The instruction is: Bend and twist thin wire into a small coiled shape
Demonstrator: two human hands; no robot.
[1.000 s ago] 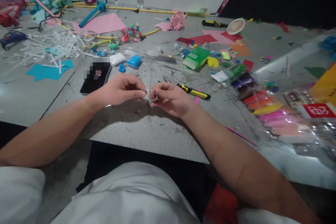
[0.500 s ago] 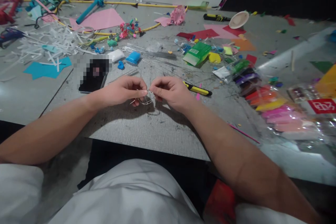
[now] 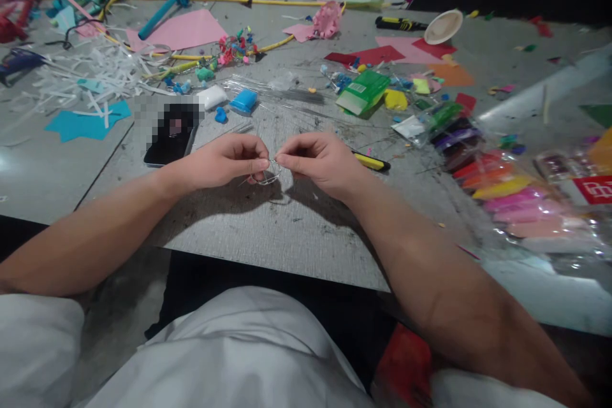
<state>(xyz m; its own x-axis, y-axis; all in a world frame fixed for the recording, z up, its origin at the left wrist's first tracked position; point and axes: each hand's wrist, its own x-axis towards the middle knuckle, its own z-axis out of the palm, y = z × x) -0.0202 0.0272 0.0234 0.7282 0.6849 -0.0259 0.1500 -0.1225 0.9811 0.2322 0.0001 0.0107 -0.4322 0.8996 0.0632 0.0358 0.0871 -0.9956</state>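
Note:
Between my hands is a small ring of thin silvery wire (image 3: 269, 180), held just above the grey table. My left hand (image 3: 239, 158) pinches its left side between thumb and forefinger, and a loose wire end pokes out below those fingers. My right hand (image 3: 315, 159) pinches the wire at the upper right, its fingertips close to the left thumb. What exactly lies between the right fingertips is too small to see. A yellow and black utility knife (image 3: 375, 162) lies beside my right hand, partly hidden by it. Straight lengths of wire (image 3: 291, 95) rest beyond the hands.
A phone (image 3: 172, 134) lies left of my hands, near white and blue clay packs (image 3: 243, 101). Shredded white paper strips (image 3: 115, 67) cover the left. A green packet (image 3: 363, 92) and bagged coloured clay (image 3: 516, 194) are on the right. Farther back stands a tilted paper bowl (image 3: 444, 27).
My right hand has shifted slightly right and drawn a little away from my left. Both hands still pinch the wire ring. The view has moved slightly.

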